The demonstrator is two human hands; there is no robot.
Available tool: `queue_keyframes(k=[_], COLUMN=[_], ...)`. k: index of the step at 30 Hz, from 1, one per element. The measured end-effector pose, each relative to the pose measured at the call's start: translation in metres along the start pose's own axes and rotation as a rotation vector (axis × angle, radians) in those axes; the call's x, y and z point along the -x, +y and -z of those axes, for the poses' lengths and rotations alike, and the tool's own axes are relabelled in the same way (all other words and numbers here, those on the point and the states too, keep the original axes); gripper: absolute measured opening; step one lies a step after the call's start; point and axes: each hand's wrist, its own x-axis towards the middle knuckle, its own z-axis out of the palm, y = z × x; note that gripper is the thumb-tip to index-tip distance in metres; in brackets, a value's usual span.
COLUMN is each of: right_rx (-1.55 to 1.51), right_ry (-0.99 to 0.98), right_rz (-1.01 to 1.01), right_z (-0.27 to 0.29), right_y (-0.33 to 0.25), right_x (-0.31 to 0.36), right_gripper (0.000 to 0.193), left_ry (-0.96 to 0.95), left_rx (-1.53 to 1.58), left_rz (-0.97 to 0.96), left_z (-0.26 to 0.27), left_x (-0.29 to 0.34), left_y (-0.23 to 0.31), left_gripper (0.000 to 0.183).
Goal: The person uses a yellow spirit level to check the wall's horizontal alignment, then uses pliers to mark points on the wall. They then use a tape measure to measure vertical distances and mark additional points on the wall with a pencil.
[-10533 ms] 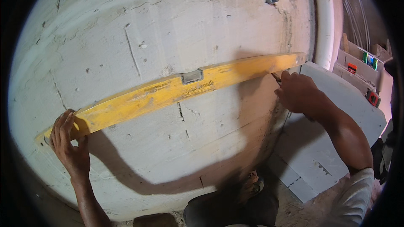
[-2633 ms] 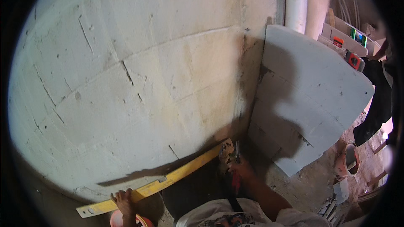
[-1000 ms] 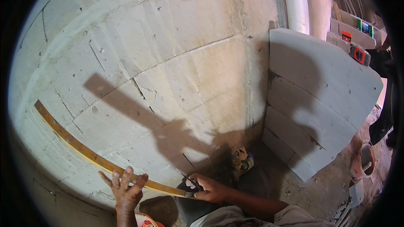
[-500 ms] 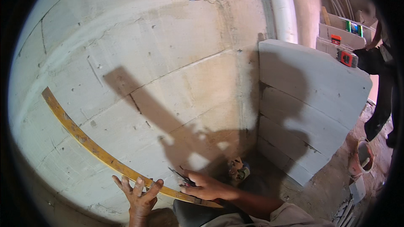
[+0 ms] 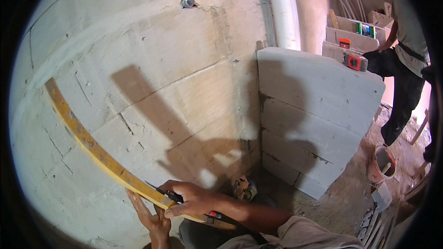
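Note:
A long, scuffed yellow straightedge bar (image 5: 104, 157) slants from upper left down to my lap, bent by the lens. My left hand (image 5: 156, 223) grips its lower part from beneath, with the fingers partly behind it. Over the bar's top, my right hand (image 5: 191, 199) is closed round a slim tool (image 5: 174, 196) with a black body, a thin dark point and a red end. The right thumb rests on the bar. The tool's middle is hidden in the palm, so its kind does not show. The pale block wall (image 5: 152, 124) stands behind, carrying shadows of bar and arms.
A low white block partition (image 5: 314, 97) juts out at right, with a red tape measure (image 5: 355, 62) on top. A crumpled bag (image 5: 244, 189) lies in the corner. A bucket (image 5: 382, 162) stands on the littered floor near another person (image 5: 410, 60). A pipe stub (image 5: 188, 2) protrudes from the wall.
My right hand has slid left along the bar with the tool, and its thumb now lies on the bar. My left fingers have moved from spread over the bar to beneath it. The view has shifted right.

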Motion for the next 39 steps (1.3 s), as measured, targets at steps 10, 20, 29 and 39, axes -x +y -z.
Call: queue_keyframes(k=[10,20,29,39], right_rx=[0.066,-0.117,0.557,1.145], right_ry=[0.087,0.711,1.204,1.314], right_rz=[-0.021,0.15,0.466,0.257], right_z=[0.015,0.07,0.181,0.196], right_y=[0.001,-0.089,-0.236,-0.283], right_x=[-0.003,0.055,0.102,0.167], right_gripper=[0.063,0.059,0.053,0.063], left_ry=[-0.045,0.088,0.179,0.14], left_rx=[0.037,-0.35,-0.575,-0.763], left_rz=[0.051,0.259,0.193,0.13], left_z=[-0.001,0.024,0.046,0.031], left_x=[-0.033,-0.062,-0.113,-0.123], left_y=[0.022,-0.051,-0.112,-0.15], left_gripper=[0.056,0.047,0.051,0.056])
